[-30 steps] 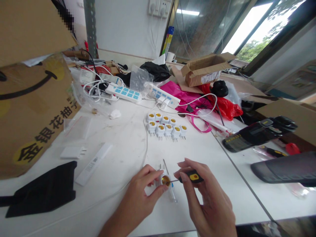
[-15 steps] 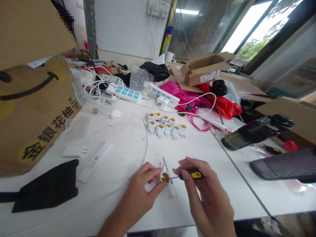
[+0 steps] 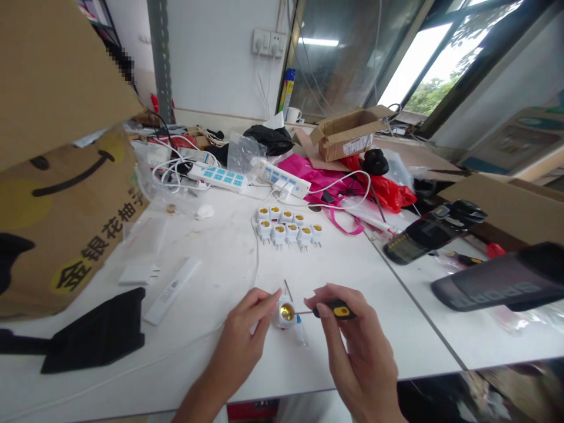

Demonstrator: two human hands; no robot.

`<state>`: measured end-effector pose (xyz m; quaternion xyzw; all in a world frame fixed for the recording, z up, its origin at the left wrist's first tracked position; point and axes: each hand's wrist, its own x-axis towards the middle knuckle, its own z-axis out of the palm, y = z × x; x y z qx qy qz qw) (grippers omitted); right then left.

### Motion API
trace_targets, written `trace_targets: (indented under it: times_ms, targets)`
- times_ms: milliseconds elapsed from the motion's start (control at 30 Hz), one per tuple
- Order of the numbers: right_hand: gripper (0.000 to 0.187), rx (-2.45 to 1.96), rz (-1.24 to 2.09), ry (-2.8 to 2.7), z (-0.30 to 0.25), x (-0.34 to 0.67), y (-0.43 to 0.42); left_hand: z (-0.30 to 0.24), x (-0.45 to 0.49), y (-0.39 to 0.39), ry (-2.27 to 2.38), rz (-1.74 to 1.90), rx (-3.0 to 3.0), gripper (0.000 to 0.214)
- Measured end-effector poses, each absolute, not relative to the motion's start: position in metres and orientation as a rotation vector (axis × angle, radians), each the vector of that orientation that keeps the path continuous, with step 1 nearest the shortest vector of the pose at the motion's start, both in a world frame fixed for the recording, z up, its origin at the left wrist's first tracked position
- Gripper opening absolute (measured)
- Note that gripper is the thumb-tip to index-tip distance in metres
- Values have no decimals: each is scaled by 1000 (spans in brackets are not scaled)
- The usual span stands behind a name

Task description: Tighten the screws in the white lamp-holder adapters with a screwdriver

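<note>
A white plug-in lamp socket [image 3: 279,320] with a brass-coloured inside lies low in the middle of the table. My left hand [image 3: 247,329] has its fingertips on the socket's upper left edge, while the thumb sits back from it. My right hand [image 3: 363,346] is closed around the black and yellow handle of a screwdriver [image 3: 341,309]. Its thin shaft points left to the socket's opening; the tip is hard to make out. Partly behind the socket lies a slim tester screwdriver [image 3: 302,333] with a clear handle and a blue part. Several similar sockets [image 3: 291,232] stand grouped in two rows farther back.
Left are a black flat-bladed tool [image 3: 94,338], a white strip [image 3: 171,292], a white plug adapter [image 3: 137,274] and a brown carton [image 3: 83,217]. Power strips [image 3: 219,176], pink bag [image 3: 302,170] and an open box [image 3: 348,138] fill the back. Bottles [image 3: 484,288] lie right.
My left thumb has drawn back from the front of the lamp socket. The camera view has shifted slightly; the screwdriver remains in my right hand, pointing at the socket.
</note>
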<state>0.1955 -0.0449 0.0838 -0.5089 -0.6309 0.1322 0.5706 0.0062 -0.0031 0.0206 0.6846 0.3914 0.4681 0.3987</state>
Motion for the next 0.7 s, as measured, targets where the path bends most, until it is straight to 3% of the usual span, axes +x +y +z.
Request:
trace_targets:
  times_ms: [267,700]
  targets:
    - [23,-1077,418,-1216,87,183,-52,26,7,-1,1026,1319,1564,12]
    - [17,-1063,444,-1049,85,179,-47,18,1,-3,964,1291,1428,9]
